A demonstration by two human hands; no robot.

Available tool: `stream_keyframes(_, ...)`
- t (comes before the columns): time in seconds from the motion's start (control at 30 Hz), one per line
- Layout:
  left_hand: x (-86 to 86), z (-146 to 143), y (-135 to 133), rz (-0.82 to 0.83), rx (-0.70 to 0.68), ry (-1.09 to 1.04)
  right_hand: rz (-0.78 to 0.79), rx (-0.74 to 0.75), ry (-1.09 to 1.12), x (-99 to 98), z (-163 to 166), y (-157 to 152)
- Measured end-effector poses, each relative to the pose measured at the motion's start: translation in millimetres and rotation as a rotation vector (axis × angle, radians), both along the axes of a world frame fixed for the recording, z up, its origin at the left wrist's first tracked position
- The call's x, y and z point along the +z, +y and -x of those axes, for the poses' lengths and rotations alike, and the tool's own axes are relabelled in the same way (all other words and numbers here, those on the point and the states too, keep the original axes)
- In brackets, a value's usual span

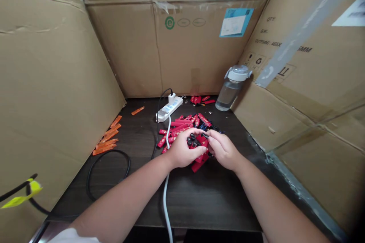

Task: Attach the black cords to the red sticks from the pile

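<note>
My left hand [182, 151] is closed around a bundle of small red sticks with dark ends [195, 142], held upright just above the dark table [199, 197]. My right hand [224, 149] is beside it, with fingertips pinched on a small dark piece [204, 135] at the top of the bundle. Behind both hands lies a loose pile of red sticks [182, 126]. A few more of the red pieces poke out under the hands [199, 165].
A white power strip [170, 108] with a plugged-in cable sits behind the pile. Its white cord [165, 193] runs toward me. Orange pieces [107, 138] lie at the left. A water bottle [231, 88] stands at the back right. Cardboard walls [51, 83] surround the table. A black cable loops at left [105, 171].
</note>
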State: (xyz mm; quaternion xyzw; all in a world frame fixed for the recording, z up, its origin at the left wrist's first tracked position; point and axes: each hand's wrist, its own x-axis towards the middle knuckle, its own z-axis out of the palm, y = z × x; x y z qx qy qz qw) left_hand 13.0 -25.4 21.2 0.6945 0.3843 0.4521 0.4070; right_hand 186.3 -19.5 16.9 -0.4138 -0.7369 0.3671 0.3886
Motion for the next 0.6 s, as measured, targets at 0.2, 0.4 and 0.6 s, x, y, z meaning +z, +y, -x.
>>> stream_keyframes(0.2, -0.1, 1, 0, 0.031, -0.028, -0.01, -0.153, 0.035, -0.058, -6.1, -1, 2)
stream_keyframes(0.4, -1.3, -4, 1, 0.007, -0.055, -0.035, -0.212, -0.118, -0.014, -14.3, 5, 5)
stream_keyframes(0.6, -0.9, -9, 2, -0.001, 0.027, -0.062, -0.131, -0.216, 0.113, -19.3, 13, 14)
